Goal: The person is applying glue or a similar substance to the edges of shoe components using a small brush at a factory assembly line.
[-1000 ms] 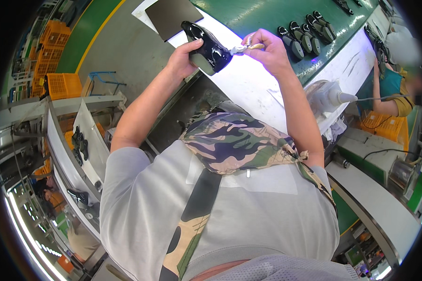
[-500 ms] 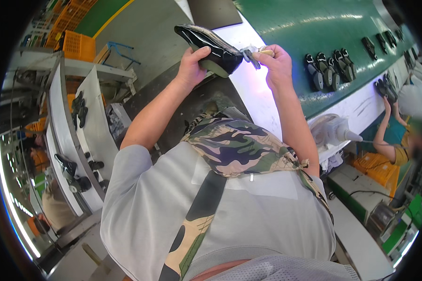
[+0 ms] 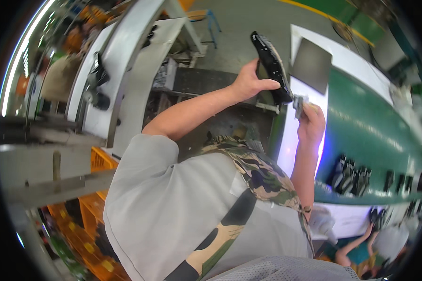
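My left hand (image 3: pixel 249 84) is closed around the side of a glossy black shoe (image 3: pixel 275 70), its thumb pressed across the upper. The shoe is held up in the air, tilted nearly upright, one end pointing down to the right. A pale edge shows along its right side. Just beside that lower end, my right hand (image 3: pixel 312 122) pinches a small crumpled grey piece that looks like cloth (image 3: pixel 298 107). Whether it touches the shoe I cannot tell. Part of it is hidden by the fingers.
A green work surface (image 3: pixel 375 126) with a white border lies to the right, bearing several dark shoes (image 3: pixel 344 175) and a dark mat (image 3: pixel 312 63). Shelving with shoes (image 3: pixel 97 77) stands left. A translucent bottle (image 3: pixel 322 222) and a co-worker's arms (image 3: pixel 354 248) are lower right.
The whole view has swung round, so the shelving looks nearer. The shoe has turned from lying slantwise to nearly upright. Both hands have kept their holds.
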The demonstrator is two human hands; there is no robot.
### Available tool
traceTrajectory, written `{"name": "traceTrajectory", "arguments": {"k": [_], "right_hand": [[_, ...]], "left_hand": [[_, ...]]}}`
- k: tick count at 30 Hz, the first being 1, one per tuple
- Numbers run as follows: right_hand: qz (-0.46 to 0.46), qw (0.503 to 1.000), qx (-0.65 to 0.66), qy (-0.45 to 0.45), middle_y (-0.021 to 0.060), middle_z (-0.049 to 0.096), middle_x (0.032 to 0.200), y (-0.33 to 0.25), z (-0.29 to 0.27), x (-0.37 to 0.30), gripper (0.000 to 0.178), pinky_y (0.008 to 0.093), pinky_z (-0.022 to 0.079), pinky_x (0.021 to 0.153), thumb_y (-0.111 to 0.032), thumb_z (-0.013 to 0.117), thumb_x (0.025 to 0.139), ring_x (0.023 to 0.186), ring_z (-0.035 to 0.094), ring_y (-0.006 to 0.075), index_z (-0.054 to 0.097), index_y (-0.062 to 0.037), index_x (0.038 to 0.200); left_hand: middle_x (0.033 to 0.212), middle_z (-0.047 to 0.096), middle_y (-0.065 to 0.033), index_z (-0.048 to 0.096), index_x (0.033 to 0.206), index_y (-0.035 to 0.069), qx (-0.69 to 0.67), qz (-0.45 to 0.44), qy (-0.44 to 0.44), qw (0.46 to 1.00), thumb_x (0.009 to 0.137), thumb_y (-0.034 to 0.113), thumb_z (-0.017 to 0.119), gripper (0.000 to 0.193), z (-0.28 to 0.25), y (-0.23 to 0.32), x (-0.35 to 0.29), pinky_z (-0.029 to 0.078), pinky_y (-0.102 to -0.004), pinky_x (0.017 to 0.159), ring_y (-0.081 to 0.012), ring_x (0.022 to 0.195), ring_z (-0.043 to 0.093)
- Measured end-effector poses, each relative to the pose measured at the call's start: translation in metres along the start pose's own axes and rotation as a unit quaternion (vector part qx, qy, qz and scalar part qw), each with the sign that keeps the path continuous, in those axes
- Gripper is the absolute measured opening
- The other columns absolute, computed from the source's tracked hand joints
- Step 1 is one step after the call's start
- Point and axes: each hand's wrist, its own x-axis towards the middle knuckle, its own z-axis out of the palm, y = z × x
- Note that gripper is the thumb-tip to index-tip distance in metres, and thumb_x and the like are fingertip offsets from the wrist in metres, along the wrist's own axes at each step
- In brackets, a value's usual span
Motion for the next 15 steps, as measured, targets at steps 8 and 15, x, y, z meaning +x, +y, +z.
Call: {"name": "traceTrajectory", "arguments": {"k": [8, 15], "right_hand": [[0.055, 0.997, 0.047, -0.032, 0.0101, 0.064, 0.09, 0.008, -0.022, -0.011, 0.007, 0.0325, 0.051, 0.072, 0.001, 0.061, 0.088, 0.078, 0.063, 0.0201, 0.055, -0.0009, 0.093], [0.033, 0.997, 0.025, 0.068, 0.0122, 0.067, 0.089, 0.007, -0.116, -0.04, 0.004, 0.0317, 0.051, 0.068, -0.003, 0.059, 0.088, 0.081, 0.065, 0.021, 0.06, -0.0001, 0.091]], "left_hand": [[0.098, 0.068, -0.0086, 0.062, 0.105, -0.002, 0.129, 0.04, 0.138, 0.981, 0.073, 0.021, 0.082, 0.045, -0.142, 0.147, 0.059, 0.054, -0.0347, 0.081, -0.0211, 0.086, 0.067], [0.081, 0.066, -0.0044, 0.072, 0.092, 0.003, 0.468, -0.203, 0.211, 0.834, 0.07, 0.039, 0.08, 0.043, -0.339, 0.255, 0.091, 0.05, -0.0333, 0.068, -0.0176, 0.074, 0.063]]}}
